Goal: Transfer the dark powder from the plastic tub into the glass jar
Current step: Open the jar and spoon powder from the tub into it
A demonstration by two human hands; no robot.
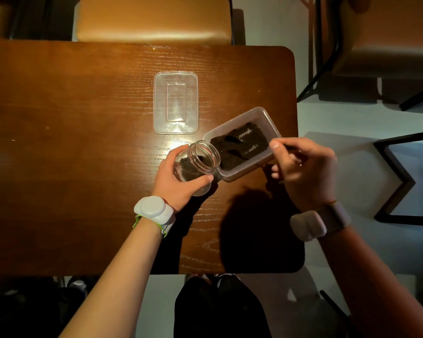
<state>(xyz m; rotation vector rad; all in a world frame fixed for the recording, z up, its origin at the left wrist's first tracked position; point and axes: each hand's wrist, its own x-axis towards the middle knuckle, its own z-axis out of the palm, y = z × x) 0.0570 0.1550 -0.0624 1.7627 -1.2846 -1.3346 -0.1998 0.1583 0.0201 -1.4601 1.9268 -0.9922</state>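
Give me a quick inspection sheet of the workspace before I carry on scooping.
Surface: dark wooden table, with glare near the jar.
Job's things: glass jar tilted, open mouth toward the plastic tub, already holding some dark powder; most of it is in the tub.
Clutter: clear tub lid lying flat behind the jar.
Grippers: left hand grips the jar; right hand pinches a thin dark utensil handle, its tip not discernible.
Cables: nothing seen.
Surroundings: tan chair across the table, black frame on pale floor at right.

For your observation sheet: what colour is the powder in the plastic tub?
Dark brown, almost black powder, seen in the head view.
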